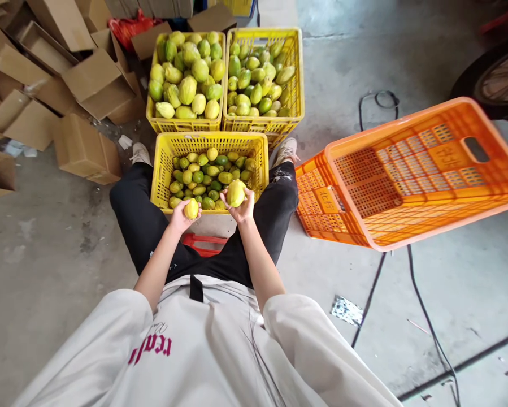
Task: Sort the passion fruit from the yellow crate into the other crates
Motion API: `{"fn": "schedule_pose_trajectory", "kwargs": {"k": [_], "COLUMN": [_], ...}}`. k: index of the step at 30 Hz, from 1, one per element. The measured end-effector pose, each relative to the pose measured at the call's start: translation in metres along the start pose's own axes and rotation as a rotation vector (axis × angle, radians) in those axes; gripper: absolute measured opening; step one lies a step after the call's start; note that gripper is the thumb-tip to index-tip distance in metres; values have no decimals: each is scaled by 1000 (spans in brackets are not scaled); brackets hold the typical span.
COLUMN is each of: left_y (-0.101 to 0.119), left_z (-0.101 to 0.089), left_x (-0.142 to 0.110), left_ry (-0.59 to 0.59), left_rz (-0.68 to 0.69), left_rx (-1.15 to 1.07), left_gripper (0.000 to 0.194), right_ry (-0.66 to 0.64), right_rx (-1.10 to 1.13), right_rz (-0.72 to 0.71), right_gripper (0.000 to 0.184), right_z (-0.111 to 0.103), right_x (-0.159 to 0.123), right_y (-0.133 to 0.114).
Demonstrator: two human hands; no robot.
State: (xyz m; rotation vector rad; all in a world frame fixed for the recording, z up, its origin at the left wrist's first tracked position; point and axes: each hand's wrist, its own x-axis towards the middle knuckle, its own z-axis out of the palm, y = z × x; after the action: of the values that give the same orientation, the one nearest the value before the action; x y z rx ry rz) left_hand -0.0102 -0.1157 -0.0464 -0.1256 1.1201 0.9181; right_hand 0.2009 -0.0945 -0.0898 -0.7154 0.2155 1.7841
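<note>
Now, at the closest yellow crate (211,138), near rim, the left hand (179,218) curls fingers round a small yellow fruit (191,208), the right hand (246,208) likewise round a bigger yellow fruit (235,193)!

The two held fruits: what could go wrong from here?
The smaller yellow fruit in the left hand and the larger one in the right hand are near the front crate's near rim; a slip might bruise one.

The rear left crate is heaped high, so a bump could perhaps send fruit rolling off.
</note>
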Motion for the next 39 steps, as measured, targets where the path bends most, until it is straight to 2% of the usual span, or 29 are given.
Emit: {"fn": "schedule_pose_trajectory", "kwargs": {"k": [5, 7, 10, 14, 20, 24, 27, 34, 39], "left_y": [-15, -19, -16, -13, -17, -11, -6, -11, -12], "left_z": [-6, -8, -7, 0, 10, 7, 5, 4, 1], "left_x": [-10, -9, -4, 4, 14, 19, 23, 25, 21], "left_ry": [36, 48, 43, 56, -76, -49, -45, -68, -94], "left_rz": [8, -27, -37, 16, 77, 72, 78, 15, 52], "left_rx": [-84, -37, 15, -78, -216, -209, -233, -221, -245], "left_gripper": [11, 12, 11, 12, 29, 27, 27, 28, 40], "right_ry": [30, 37, 1, -65, -40, 31, 38, 76, 60], "right_rx": [-60, -43, -14, -3, -30, -68, -68, -42, -32], "right_rz": [69, 82, 75, 93, 93, 101, 77, 109, 76], "right_gripper": [23, 22, 24, 30, 31, 29, 25, 19, 29], "right_z": [7, 8, 8, 2, -5, -8, -11, -16, -18], "right_x": [-1, 2, 9, 11, 10, 15, 16, 15, 13], "right_y": [9, 12, 15, 13, 8, 11, 13, 11, 10]}}
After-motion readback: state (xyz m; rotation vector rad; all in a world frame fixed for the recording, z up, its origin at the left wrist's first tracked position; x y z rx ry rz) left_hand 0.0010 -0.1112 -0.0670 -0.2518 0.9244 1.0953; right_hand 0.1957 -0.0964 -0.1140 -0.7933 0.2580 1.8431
